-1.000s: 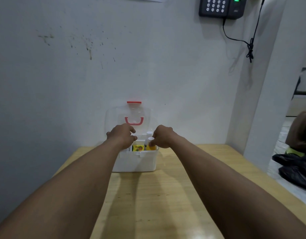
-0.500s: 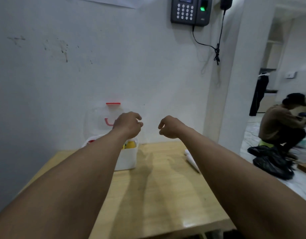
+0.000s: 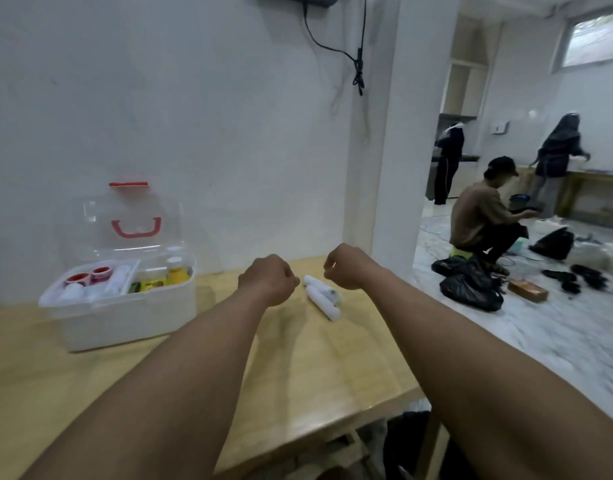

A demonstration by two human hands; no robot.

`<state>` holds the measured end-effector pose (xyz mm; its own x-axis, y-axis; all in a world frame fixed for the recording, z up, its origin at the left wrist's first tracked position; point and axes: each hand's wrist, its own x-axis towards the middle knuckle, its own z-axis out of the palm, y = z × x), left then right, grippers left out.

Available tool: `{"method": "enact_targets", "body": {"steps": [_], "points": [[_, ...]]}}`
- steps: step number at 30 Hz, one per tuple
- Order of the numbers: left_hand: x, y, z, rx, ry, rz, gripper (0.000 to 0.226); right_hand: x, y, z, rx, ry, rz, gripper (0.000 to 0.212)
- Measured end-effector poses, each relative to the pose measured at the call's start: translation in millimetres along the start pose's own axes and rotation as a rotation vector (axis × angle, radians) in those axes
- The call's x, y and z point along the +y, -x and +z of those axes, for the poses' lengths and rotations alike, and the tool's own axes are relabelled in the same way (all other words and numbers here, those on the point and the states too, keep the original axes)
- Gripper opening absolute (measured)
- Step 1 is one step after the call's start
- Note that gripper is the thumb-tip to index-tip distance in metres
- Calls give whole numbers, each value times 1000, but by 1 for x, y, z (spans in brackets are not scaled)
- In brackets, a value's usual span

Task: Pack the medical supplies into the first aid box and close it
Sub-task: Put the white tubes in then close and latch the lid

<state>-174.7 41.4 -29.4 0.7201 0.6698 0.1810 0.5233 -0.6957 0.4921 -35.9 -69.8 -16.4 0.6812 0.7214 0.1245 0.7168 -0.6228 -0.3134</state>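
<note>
pale wooden table (image 3: 298,368) — white wall (image 3: 194,116) behind; open doorway right

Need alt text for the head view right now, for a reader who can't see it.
Both bare hands, left hand and right hand, hover loosely curled and empty above white rolls lying on a wooden table. To the left, the white first aid box stands open, clear lid upright, supplies inside.
</note>
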Motion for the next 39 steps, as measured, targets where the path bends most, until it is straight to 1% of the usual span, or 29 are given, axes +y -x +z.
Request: {"method": "enact_targets", "body": {"steps": [4,8,11,13,16,19,21,24,28,30,32,33,35,39], "points": [[5,-8,30,-65,57,-97,28,21,-6,17,-65,19,17,28],[11,-15,47,-86,97,-210,45,33,-16,28,-90,-54,57,32],[16,-16,50,-112,152,-282,50,35,-22,29,-102,-97,71,31],[20,-17,49,-127,160,-313,48,35,-24,27,-111,-95,71,29],[27,-15,47,-145,165,-333,40,33,-24,25,-121,-77,64,27],[30,-18,45,-136,182,-349,31,31,-21,21,-113,-85,27,31],[32,-18,44,-123,190,-361,26,28,-18,19,-112,-93,-7,30],[36,-15,46,-129,192,-369,30,26,-17,20,-120,-70,-42,27],[36,-18,48,-158,221,-393,30,27,-19,21,-130,-42,-13,24],[35,-22,47,-180,244,-404,29,28,-18,21,-136,-47,10,29],[32,-24,45,-207,251,-414,27,27,-18,21,-167,-1,26,37],[31,-25,44,-216,257,-420,26,26,-16,20,-184,20,29,35],[29,-28,41,-223,282,-429,27,23,-14,16,-179,4,54,29],[26,-29,25,-196,328,-405,23,11,-8,1,-145,-77,72,41]]}}
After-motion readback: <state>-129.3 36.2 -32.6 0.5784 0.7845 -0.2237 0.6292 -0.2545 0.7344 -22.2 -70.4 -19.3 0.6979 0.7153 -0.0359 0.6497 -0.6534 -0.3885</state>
